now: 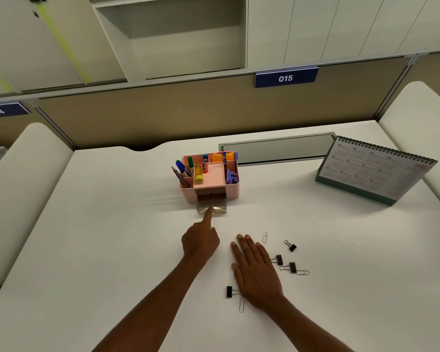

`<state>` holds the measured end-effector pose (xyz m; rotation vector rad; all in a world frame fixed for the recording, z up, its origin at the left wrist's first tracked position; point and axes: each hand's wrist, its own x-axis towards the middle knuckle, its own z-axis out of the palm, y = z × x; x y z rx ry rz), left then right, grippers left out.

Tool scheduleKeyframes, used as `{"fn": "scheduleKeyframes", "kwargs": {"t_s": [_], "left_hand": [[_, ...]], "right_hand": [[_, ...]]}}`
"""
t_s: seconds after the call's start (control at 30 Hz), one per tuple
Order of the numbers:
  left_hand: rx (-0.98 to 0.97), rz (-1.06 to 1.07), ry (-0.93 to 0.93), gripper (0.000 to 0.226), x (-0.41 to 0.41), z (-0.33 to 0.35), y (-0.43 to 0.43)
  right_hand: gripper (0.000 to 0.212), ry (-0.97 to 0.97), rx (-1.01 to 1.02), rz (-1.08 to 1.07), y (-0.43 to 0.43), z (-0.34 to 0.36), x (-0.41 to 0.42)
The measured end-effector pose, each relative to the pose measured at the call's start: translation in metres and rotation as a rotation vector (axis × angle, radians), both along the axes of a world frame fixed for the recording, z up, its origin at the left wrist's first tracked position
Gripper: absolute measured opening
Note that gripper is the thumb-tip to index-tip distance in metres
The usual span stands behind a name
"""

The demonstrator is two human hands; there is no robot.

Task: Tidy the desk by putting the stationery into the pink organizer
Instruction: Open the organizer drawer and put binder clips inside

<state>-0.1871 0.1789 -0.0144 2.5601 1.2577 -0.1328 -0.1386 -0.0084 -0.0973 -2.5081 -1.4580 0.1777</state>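
Note:
The pink organizer (233,190) stands mid-desk, holding pens, markers, a yellow glue stick and sticky notes. Its clear drawer (220,205) is pulled partly out at the front. My left hand (200,241) touches the drawer's front with a straight index finger, the other fingers curled. My right hand (255,269) lies flat on the desk, holding nothing. Loose black binder clips lie around the right hand: one (229,292) by the wrist, two (279,259) (292,267) at its right, another (292,247) farther off. Paper clips (265,237) (241,304) (302,272) lie among them.
A desk calendar (374,168) stands at the back right. A grey cable tray (277,148) runs behind the organizer. Padded white dividers (23,189) flank the desk, and a brown partition with a 015 sign (286,78) closes the back.

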Motion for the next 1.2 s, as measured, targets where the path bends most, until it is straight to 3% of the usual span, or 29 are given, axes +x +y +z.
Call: {"fn": "scheduleKeyframes", "kwargs": {"t_s": [0.33,0.5,0.67,0.73,0.9,1.07,1.2], "left_hand": [[0.021,-0.012,-0.001,0.068,-0.012,-0.005,-0.005],[-0.039,-0.048,-0.085,0.068,-0.024,-0.007,-0.019],[-0.248,-0.203,-0.157,0.045,-0.059,-0.023,-0.048],[-0.319,-0.246,-0.137,0.04,-0.073,-0.025,-0.056],[-0.403,-0.289,-0.115,0.053,-0.102,-0.026,-0.064],[-0.352,-0.278,-0.171,0.032,-0.109,-0.026,-0.07],[-0.356,-0.267,-0.206,0.027,-0.103,-0.023,-0.076]], "right_hand": [[0.056,0.013,0.044,0.021,0.0,-0.001,0.001],[0.053,0.156,0.096,0.018,0.006,0.0,0.01],[0.024,0.381,0.278,-0.044,-0.017,0.02,0.011],[0.025,0.395,0.291,-0.068,-0.034,0.025,0.004],[0.031,0.319,0.237,-0.064,-0.073,0.023,-0.017],[0.034,0.33,0.229,-0.09,-0.093,0.02,-0.027],[0.036,0.37,0.23,-0.107,-0.09,0.026,-0.026]]}}
